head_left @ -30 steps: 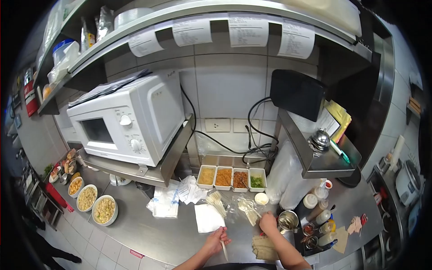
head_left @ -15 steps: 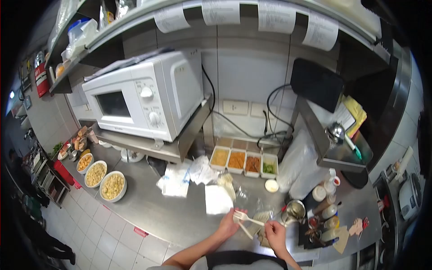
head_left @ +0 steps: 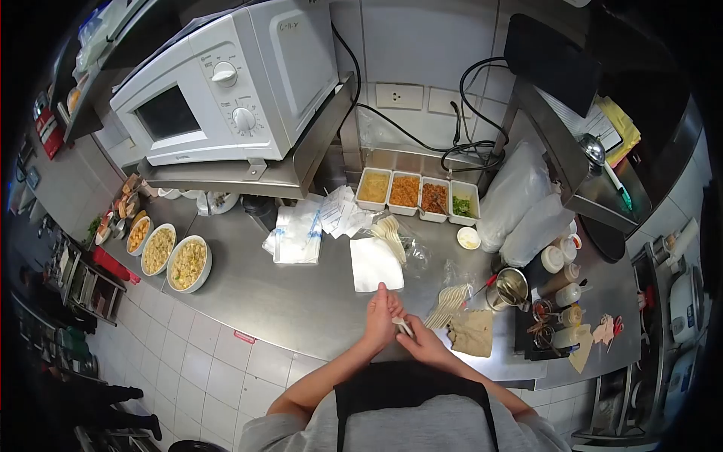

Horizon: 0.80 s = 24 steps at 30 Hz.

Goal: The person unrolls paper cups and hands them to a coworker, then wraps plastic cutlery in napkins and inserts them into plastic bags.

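Observation:
My left hand (head_left: 382, 319) is closed, thumb up, just below the near edge of a stack of white paper napkins (head_left: 376, 264). Pale plastic cutlery (head_left: 401, 325) is gripped between it and my right hand (head_left: 423, 343), whose fingers close on the handle ends. The cutlery heads are hidden by my fingers. Beyond the napkins lies a bundle of pale plastic cutlery (head_left: 389, 235) in clear film. Right of my hands, a fan of plastic spoons (head_left: 449, 303) rests beside a brown cloth (head_left: 471, 333).
Several filled bowls (head_left: 189, 263) stand at left. A microwave (head_left: 218, 83) sits on a raised shelf. At the back are food tubs (head_left: 405, 193), a small white cup (head_left: 468, 238) and plastic bags (head_left: 520, 200). A metal pot (head_left: 507, 289) and sauce bottles (head_left: 561, 282) stand at right.
My hands have come together around the cutlery, and the fork head that showed in my left hand is now hidden. The view has tipped downward, showing more of the counter.

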Each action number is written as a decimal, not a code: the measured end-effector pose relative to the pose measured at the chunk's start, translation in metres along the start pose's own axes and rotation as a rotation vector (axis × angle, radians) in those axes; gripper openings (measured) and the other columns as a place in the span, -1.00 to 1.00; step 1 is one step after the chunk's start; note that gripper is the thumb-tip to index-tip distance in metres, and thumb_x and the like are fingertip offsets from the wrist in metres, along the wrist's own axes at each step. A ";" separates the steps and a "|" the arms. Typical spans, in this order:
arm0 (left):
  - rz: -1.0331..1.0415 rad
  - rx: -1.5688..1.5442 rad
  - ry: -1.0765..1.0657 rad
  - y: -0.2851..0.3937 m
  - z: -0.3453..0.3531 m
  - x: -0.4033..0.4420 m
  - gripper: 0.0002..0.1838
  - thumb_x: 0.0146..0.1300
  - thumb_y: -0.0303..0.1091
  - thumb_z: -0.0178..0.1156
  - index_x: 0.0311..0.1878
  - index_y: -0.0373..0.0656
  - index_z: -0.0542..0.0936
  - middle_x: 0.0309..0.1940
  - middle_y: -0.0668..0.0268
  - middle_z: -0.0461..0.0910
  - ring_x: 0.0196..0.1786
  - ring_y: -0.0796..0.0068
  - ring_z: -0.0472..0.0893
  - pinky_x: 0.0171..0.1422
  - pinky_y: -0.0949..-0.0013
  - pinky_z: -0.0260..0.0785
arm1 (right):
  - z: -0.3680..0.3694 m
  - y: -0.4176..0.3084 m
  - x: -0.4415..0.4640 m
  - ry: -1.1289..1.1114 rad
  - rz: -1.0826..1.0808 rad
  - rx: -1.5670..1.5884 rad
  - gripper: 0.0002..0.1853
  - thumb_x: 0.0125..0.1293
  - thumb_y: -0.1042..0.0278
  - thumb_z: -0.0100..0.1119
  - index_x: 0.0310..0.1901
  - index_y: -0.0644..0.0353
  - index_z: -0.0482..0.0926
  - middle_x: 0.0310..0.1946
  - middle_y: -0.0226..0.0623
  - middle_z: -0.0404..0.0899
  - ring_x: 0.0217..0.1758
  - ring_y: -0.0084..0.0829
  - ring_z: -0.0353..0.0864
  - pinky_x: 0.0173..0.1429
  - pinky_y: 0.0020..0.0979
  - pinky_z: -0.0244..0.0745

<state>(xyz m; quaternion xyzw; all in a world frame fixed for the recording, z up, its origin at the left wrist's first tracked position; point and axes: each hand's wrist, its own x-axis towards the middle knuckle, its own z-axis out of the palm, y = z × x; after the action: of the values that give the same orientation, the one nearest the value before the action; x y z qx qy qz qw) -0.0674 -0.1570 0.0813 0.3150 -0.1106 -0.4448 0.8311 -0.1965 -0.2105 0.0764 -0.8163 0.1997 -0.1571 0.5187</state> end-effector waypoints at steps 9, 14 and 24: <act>0.347 1.855 0.651 0.023 -0.096 0.093 -0.27 0.08 0.07 0.22 0.18 -0.29 0.31 0.20 0.10 0.21 0.26 0.04 0.16 0.30 -0.05 -0.02 | -0.010 0.047 0.030 0.116 0.007 -0.252 -0.83 0.23 0.37 0.09 -0.27 0.31 0.45 -0.39 0.06 0.52 -0.30 0.08 0.52 -0.24 -0.12 0.40; 0.325 1.920 0.491 0.015 -0.080 0.098 -0.37 0.01 -0.03 0.30 0.03 -0.31 0.43 0.18 0.06 0.28 0.26 0.03 0.22 0.29 0.04 0.06 | -0.044 0.071 0.049 0.249 -0.093 -0.345 -0.84 0.17 0.40 0.14 -0.29 0.31 0.53 -0.40 0.01 0.54 -0.27 0.04 0.52 -0.20 -0.14 0.40; 0.374 1.151 0.354 0.044 -0.092 0.051 -0.51 0.02 -0.36 0.34 -0.02 -0.35 0.40 -0.20 0.01 0.50 0.00 -0.04 0.49 0.09 0.18 0.36 | -0.075 0.049 0.082 0.094 0.270 0.277 -0.84 0.29 0.24 0.14 -0.25 0.13 0.53 -0.63 -0.62 0.33 -0.61 -0.77 0.22 -0.54 -0.63 0.12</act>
<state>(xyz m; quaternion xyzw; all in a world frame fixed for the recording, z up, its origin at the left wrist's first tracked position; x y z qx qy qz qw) 0.0341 -0.1409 0.0322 0.7560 -0.2463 -0.1021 0.5978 -0.1675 -0.3280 0.0667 -0.6947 0.3079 -0.1498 0.6325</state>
